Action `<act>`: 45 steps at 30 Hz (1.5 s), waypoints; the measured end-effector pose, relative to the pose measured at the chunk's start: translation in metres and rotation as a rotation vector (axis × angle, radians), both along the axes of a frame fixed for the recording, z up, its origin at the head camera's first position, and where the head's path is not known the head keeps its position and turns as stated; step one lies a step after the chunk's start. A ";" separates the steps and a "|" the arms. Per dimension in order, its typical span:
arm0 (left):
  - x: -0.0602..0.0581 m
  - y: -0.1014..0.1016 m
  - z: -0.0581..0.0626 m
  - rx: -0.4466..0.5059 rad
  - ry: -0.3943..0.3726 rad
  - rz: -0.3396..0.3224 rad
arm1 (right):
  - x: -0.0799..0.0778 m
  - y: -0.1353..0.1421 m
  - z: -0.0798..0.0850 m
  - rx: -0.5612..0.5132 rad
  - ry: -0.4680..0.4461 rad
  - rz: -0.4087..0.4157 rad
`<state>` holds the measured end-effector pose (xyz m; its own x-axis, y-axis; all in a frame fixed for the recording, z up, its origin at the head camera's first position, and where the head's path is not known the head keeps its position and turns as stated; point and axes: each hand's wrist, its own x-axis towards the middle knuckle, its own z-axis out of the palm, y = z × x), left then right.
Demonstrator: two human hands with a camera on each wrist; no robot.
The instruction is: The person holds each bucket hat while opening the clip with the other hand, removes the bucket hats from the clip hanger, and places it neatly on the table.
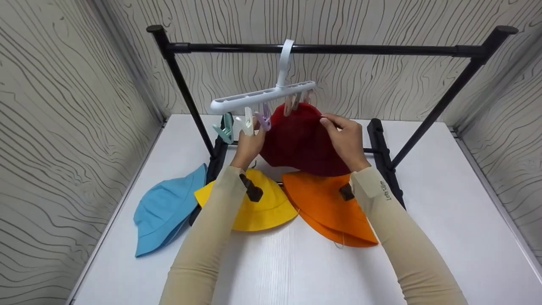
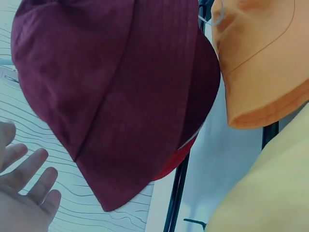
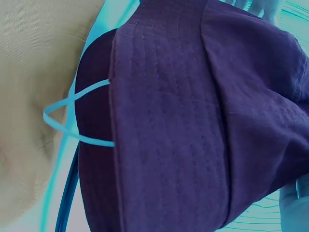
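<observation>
A dark red bucket hat (image 1: 302, 135) hangs under a white clip hanger (image 1: 262, 95), its top edge by the pinkish clips (image 1: 288, 105); whether they bite the cloth I cannot tell. My right hand (image 1: 345, 137) pinches the hat's upper right edge between thumb and fingers. On the opposite side is my left hand (image 1: 250, 148), partly behind a white clip (image 1: 247, 122) and near a purple clip (image 1: 264, 117). In the left wrist view, that hand's fingers (image 2: 36, 166) are spread, apart from the hat (image 2: 116, 96). A thin cord (image 3: 58, 108) loops from the brim in the right wrist view.
The hanger's hook is over a black rack's crossbar (image 1: 372, 49). Blue (image 1: 167, 209), yellow (image 1: 264, 209) and orange (image 1: 326, 203) bucket hats lie on the white table (image 1: 262, 262) beneath. A green clip (image 1: 225, 128) hangs at the hanger's left end. Patterned walls (image 1: 55, 127) surround the table.
</observation>
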<state>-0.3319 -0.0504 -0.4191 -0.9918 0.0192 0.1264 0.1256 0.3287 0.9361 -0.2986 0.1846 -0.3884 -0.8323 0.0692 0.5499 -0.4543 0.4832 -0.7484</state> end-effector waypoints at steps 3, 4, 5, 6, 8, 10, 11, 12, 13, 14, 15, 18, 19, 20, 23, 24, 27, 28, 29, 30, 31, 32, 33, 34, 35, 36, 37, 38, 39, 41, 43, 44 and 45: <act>0.001 -0.001 -0.002 0.020 0.024 0.009 | 0.003 0.005 0.002 0.005 -0.006 -0.023; 0.002 -0.002 -0.003 0.026 0.033 0.010 | 0.004 0.007 0.003 0.009 -0.011 -0.033; 0.002 -0.002 -0.003 0.029 0.041 0.015 | 0.005 0.008 0.003 0.014 -0.015 -0.043; 0.002 -0.002 -0.003 0.034 0.050 0.015 | 0.006 0.010 0.004 0.018 -0.020 -0.055; 0.003 -0.003 -0.004 0.046 0.052 0.009 | 0.009 0.013 0.006 0.020 -0.033 -0.072; 0.003 -0.004 -0.004 0.047 0.054 0.004 | 0.011 0.016 0.007 0.019 -0.035 -0.076; 0.004 -0.005 -0.005 0.039 0.054 0.005 | 0.012 0.018 0.007 0.019 -0.035 -0.075; 0.004 -0.005 -0.005 0.027 0.060 0.002 | 0.013 0.019 0.007 0.016 -0.036 -0.073; 0.005 -0.006 -0.005 0.014 0.062 0.002 | 0.014 0.021 0.008 0.013 -0.037 -0.070; 0.005 -0.006 -0.005 0.001 0.068 0.003 | 0.015 0.022 0.008 0.010 -0.036 -0.069; 0.005 -0.007 -0.005 -0.021 0.078 0.006 | 0.015 0.024 0.008 0.009 -0.034 -0.070; 0.008 -0.008 -0.006 -0.047 0.093 0.004 | 0.020 0.027 0.010 -0.016 -0.043 -0.076; 0.008 -0.008 -0.007 -0.050 0.098 0.004 | 0.022 0.028 0.012 -0.025 -0.043 -0.078; 0.009 -0.009 -0.007 -0.055 0.103 0.004 | 0.026 0.028 0.015 -0.035 -0.044 -0.079; 0.011 -0.009 -0.008 -0.064 0.104 0.010 | 0.038 0.027 0.024 -0.063 -0.037 -0.085; 0.012 -0.009 -0.009 -0.068 0.101 0.011 | 0.041 0.027 0.027 -0.070 -0.031 -0.090; 0.013 -0.010 -0.011 -0.080 0.091 0.013 | 0.044 0.033 0.027 -0.098 -0.013 -0.099; 0.014 -0.010 -0.011 -0.081 0.087 0.013 | 0.042 0.037 0.024 -0.108 -0.005 -0.099; 0.014 -0.010 -0.012 -0.080 0.082 0.013 | 0.040 0.041 0.021 -0.116 -0.006 -0.103; 0.015 -0.010 -0.012 -0.079 0.078 0.013 | 0.039 0.043 0.019 -0.119 -0.009 -0.109; 0.015 -0.010 -0.012 -0.075 0.078 0.013 | 0.040 0.046 0.018 -0.128 -0.008 -0.107; 0.016 -0.010 -0.012 -0.070 0.076 0.011 | 0.041 0.047 0.019 -0.129 -0.009 -0.113; 0.017 -0.009 -0.012 -0.065 0.067 0.011 | 0.041 0.049 0.018 -0.127 -0.011 -0.122; 0.018 -0.009 -0.012 -0.059 0.058 0.010 | 0.041 0.051 0.016 -0.122 -0.006 -0.131; 0.019 -0.008 -0.012 -0.057 0.054 0.006 | 0.042 0.053 0.016 -0.121 -0.003 -0.141; 0.019 -0.007 -0.013 -0.056 0.056 0.002 | 0.043 0.055 0.016 -0.120 0.003 -0.147; 0.020 -0.007 -0.013 -0.058 0.056 -0.004 | 0.043 0.057 0.015 -0.124 0.015 -0.150; 0.021 -0.006 -0.013 -0.061 0.053 -0.011 | 0.042 0.060 0.013 -0.118 0.022 -0.161; 0.022 -0.005 -0.013 -0.064 0.054 -0.015 | 0.041 0.064 0.010 -0.117 0.028 -0.168; 0.023 -0.005 -0.014 -0.077 0.075 -0.029 | 0.043 0.068 0.009 -0.117 0.030 -0.168; 0.025 -0.004 -0.014 -0.087 0.083 -0.036 | 0.046 0.072 0.009 -0.113 0.018 -0.180; 0.025 -0.004 -0.014 -0.090 0.086 -0.039 | 0.048 0.075 0.009 -0.114 0.010 -0.187; 0.025 -0.004 -0.015 -0.091 0.088 -0.042 | 0.049 0.077 0.009 -0.116 0.003 -0.195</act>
